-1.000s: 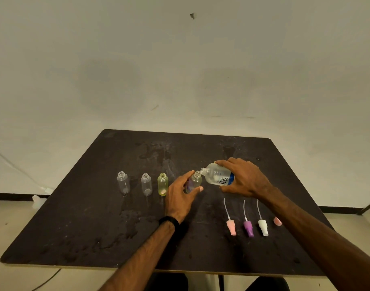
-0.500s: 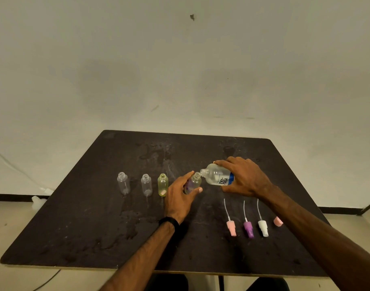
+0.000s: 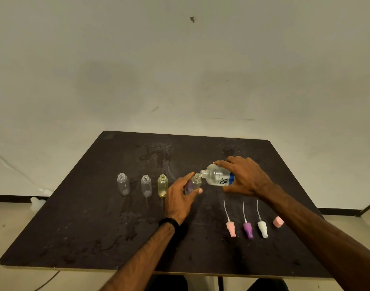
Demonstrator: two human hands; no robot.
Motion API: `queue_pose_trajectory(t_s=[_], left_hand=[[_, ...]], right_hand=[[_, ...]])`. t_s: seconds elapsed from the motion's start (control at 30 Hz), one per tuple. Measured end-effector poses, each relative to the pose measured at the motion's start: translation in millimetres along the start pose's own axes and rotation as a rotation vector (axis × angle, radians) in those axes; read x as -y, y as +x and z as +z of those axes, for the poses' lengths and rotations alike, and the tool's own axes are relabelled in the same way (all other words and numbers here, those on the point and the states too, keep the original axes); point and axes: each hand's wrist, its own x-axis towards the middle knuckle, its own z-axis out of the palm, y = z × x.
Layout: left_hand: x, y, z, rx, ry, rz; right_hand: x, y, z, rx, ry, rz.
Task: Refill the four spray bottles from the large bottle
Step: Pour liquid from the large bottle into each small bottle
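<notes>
Dark table (image 3: 95,227): left hand (image 3: 179,198) grips small bottle (image 3: 193,184); right hand (image 3: 246,178) grips tilted large bottle (image 3: 216,177).

Three bottles (image 3: 145,185) stand left of the spray heads (image 3: 248,228).

The large bottle (image 3: 217,177), clear with a blue label, is tipped nearly flat, its neck at nine o'clock touching the mouth of a small bottle (image 3: 194,183). Three open small bottles (image 3: 145,185) stand upright at nine o'clock.
</notes>
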Motion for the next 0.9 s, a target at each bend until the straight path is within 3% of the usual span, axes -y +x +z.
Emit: queue_pose_trajectory(t_s=[0.9], left_hand=[[0.1,-1.9,-3.2,0.007,-0.022,0.002]], right_hand=[[4.4,1.4,-7.4,0.057,-0.053,0.009]])
